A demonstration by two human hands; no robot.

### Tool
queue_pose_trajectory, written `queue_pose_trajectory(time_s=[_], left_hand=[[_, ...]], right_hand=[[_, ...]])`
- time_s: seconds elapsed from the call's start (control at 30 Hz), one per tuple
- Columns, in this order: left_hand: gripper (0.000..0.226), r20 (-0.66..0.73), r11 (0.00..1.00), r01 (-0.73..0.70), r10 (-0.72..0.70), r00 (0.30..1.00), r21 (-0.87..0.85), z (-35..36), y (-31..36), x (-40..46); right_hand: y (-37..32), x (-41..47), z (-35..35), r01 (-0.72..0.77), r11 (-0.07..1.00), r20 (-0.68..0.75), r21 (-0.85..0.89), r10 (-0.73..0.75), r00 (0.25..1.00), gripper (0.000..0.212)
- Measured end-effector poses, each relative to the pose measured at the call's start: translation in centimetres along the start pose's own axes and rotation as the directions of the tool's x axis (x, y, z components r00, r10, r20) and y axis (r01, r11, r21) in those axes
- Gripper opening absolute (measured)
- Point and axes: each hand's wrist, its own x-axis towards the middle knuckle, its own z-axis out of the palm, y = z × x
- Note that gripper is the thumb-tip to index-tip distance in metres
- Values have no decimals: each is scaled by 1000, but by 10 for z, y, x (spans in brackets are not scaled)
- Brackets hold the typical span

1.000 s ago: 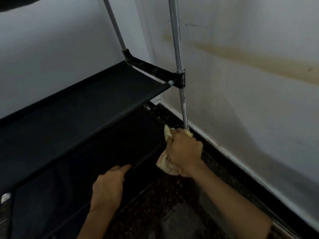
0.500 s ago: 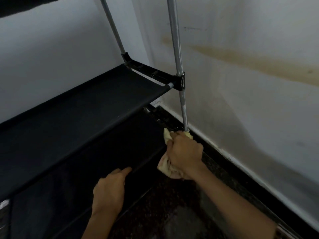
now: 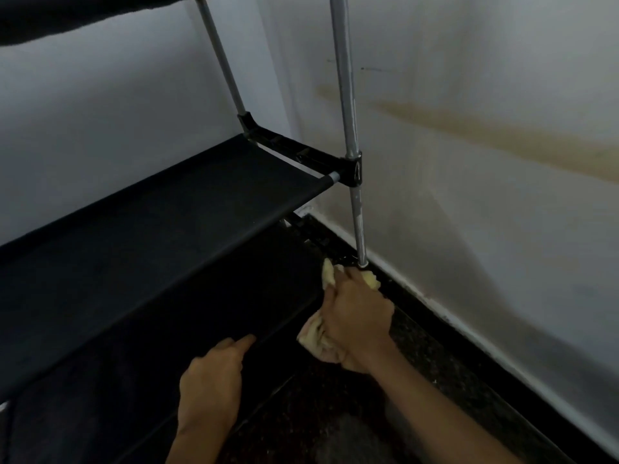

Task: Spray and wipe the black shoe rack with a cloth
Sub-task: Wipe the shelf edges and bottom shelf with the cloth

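**Black fabric shelves, yellow cloth at the foot of the pole**

Black fabric shelves on grey metal poles make up the shoe rack [image 3: 187,236], which stands in a room corner on a dark speckled floor [image 3: 335,406]. Nearest the camera, the left hand [image 3: 211,386] lies flat on the front edge of the lowest shelf, fingers straight and together, forefinger pointing along the rail; it holds nothing. Just beyond it, the right hand [image 3: 356,316] grips a bunched yellow cloth [image 3: 318,339], fingers curled round it, and presses it against the base of the front pole [image 3: 348,128]. Folds of the cloth show above and below the fist. Farther back, the middle shelf meets the pole at a black plastic joint [image 3: 355,169]. Behind, a pale wall [image 3: 485,229] carries a long brownish stain.
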Motion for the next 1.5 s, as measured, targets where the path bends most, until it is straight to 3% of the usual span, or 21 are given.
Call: queue_pose_trajectory(time_s=[0.07,0.2,0.3,0.43,0.53,0.6,0.7,0.83,0.93,1.13,1.27,1.4,1.5], left_hand=[[51,-3,1000,4,-4,1000,2,1,1,-1],[52,3,999,21,-22,1000,46,0,3,-1],[54,14,999,15,-16,1000,45,0,3,-2],[53,20,1000,-19,19,1000,2,1,-1,-6],[61,44,999,-36,36,998,17,1,-2,-8],[63,64,998,-31,27,998,56,3,0,-9],[49,68,998,0,-4,998,55,5,1,-10],[50,99,989,-22,37,994,-143,12,-11,-25],[60,144,995,-33,46,989,-91,12,-26,-38],[50,118,991,131,-128,985,-12,7,-80,-96],[47,175,963,268,-260,950,-23,14,-116,-143],[42,231,925,379,-362,903,-29,32,-140,-186],[35,245,890,447,-415,876,-87,50,-151,-206]], right_hand=[[-9,-15,7,123,992,56,-19,-122,991,42],[-21,-38,18,367,930,235,21,-361,903,43],[-12,-22,7,335,942,206,-17,-325,923,40],[6,2,-9,157,983,102,-96,-147,984,40],[0,-9,-9,176,980,109,-92,-166,980,42],[-12,-28,0,275,960,165,-53,-263,951,42],[-38,-62,20,444,895,337,42,-431,837,47],[-47,-75,32,472,881,370,33,-449,813,48],[-30,-75,27,475,880,433,20,-436,789,45],[24,-98,16,499,864,574,-76,-371,730,45],[35,-110,15,533,841,643,-91,-360,676,45],[20,-124,28,595,799,620,-86,-425,660,46],[-6,-132,47,669,742,632,-40,-500,592,42]])
